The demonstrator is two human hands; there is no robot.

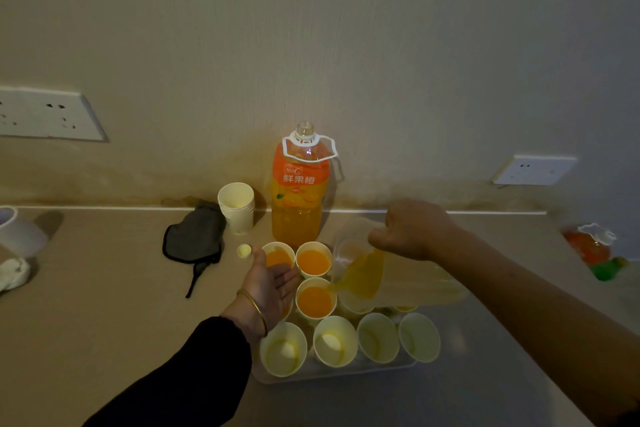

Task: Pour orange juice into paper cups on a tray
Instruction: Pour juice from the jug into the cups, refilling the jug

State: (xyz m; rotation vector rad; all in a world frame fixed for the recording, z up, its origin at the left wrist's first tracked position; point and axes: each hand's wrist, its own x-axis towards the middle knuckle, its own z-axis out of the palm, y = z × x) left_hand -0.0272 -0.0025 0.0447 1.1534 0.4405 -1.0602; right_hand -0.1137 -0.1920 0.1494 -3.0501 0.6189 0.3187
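My right hand (pixel 412 230) grips the handle of a clear jug (pixel 360 270) and tilts it to the left; orange juice runs from its spout into a paper cup (pixel 356 305) under it. A clear tray (pixel 332 376) holds several paper cups. Three cups hold juice, among them one (pixel 313 262) at the back and one (pixel 316 302) in the middle. The front row, such as the cup (pixel 283 348), holds no juice. My left hand (pixel 273 282) hovers palm up and open over the tray's left cups. The uncapped orange juice bottle (pixel 300 191) stands behind the tray.
A stack of spare paper cups (pixel 237 206) stands left of the bottle, with a yellow bottle cap (pixel 244 250) and a dark cloth (pixel 195 236) nearby. A white mug (pixel 17 232) sits at the far left. A second bottle (pixel 588 246) lies at the far right. Wall sockets (pixel 45 113) are behind.
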